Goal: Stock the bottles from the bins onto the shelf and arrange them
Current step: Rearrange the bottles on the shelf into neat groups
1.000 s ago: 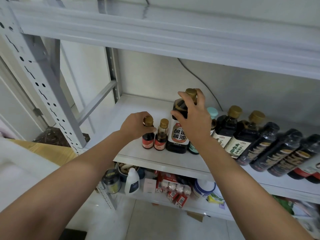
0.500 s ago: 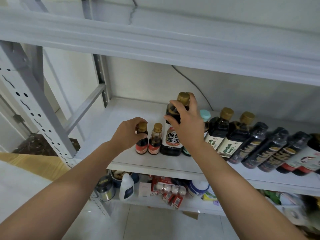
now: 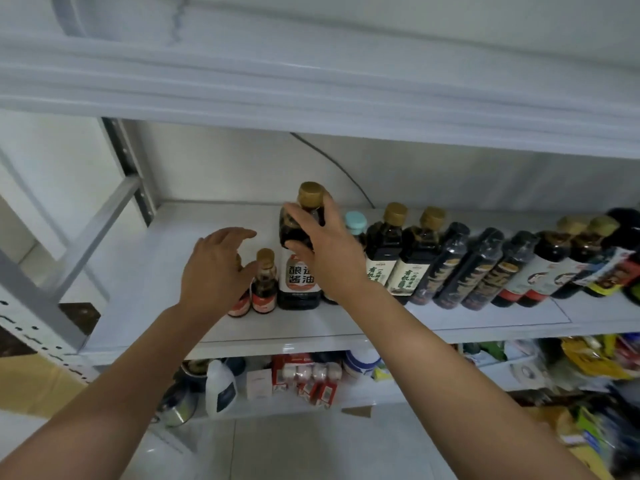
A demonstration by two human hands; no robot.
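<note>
On the white shelf point(image 3: 149, 271) stands a row of dark sauce bottles. My right hand point(image 3: 325, 251) grips the shoulder of the large soy sauce bottle point(image 3: 300, 275) with the gold cap, which stands upright. Left of it are two small gold-capped bottles: one point(image 3: 265, 282) in plain view, the other point(image 3: 239, 306) mostly hidden behind my left hand point(image 3: 216, 271). My left hand hovers over that bottle with fingers spread and relaxed, holding nothing. Further right stand a teal-capped bottle point(image 3: 356, 225), two gold-capped bottles point(image 3: 384, 251) and several black-wrapped bottles point(image 3: 446, 268).
The shelf's left part up to the grey upright post point(image 3: 31, 282) is bare. Another shelf board point(image 3: 311, 98) hangs low overhead. The lower shelf holds a white jug point(image 3: 221, 389), red boxes point(image 3: 304, 379) and a metal pot point(image 3: 176, 403). Colourful packets point(image 3: 595, 362) lie at lower right.
My left hand has let go of the leftmost small bottle and opened above it. My right hand stays on the large bottle. The view has shifted right, showing more bottles.
</note>
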